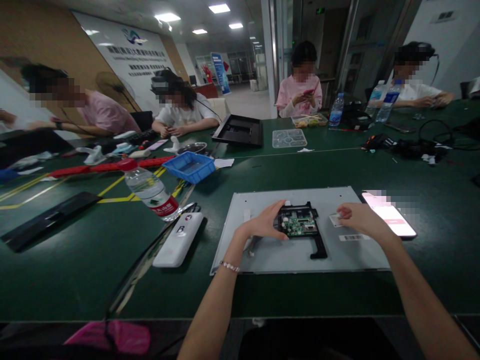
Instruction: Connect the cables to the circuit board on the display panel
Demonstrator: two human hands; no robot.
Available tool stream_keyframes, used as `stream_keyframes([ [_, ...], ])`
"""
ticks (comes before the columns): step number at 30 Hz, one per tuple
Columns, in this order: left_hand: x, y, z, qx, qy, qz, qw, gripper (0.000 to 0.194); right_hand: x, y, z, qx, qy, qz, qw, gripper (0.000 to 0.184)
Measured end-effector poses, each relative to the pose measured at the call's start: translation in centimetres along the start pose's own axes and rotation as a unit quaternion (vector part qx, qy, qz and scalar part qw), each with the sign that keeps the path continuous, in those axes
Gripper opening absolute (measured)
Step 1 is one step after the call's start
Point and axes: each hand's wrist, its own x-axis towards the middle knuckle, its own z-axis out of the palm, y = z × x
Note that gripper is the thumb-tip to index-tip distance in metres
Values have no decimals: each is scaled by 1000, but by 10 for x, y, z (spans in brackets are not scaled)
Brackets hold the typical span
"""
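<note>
Green circuit board [300, 226], black bracket [319, 247], grey panel [348, 257], blue tray [192, 171]

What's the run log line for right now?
left hand: spread at black frame with green circuit board | right hand: fingers curled over gray panel, near barcode label | beside panel: lit phone

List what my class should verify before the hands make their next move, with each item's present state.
1. Gray panel lying flat on the table: ok.
2. Green circuit board within the black frame: ok.
3. Left hand at the frame's left side: ok.
4. Right hand free: cannot tell; it is curled beside a small pale piece.
5. Table free of drinks: not ok; a capped bottle is left of the panel.
6. Phone off the panel: cannot tell; the right arm hides part of the edge.
</note>
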Motion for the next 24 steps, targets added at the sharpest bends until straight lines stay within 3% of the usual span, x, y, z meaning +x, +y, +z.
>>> stream_keyframes([
  [11,-1,9,-2,1,0,-13,1000,118,-4,-12,-1,38,-24,-20,999,32],
  [15,-1,5,-1,-3,1,-10,1000,117,-7,-13,-5,-21,10,8,1000,32],
  [18,0,4,0,-7,3,-6,1000,116,-6,-10,-5,-48,0,27,998,35],
  [24,0,5,0,-13,4,-4,1000,115,0,-5,1,12,-32,-6,999,27],
])
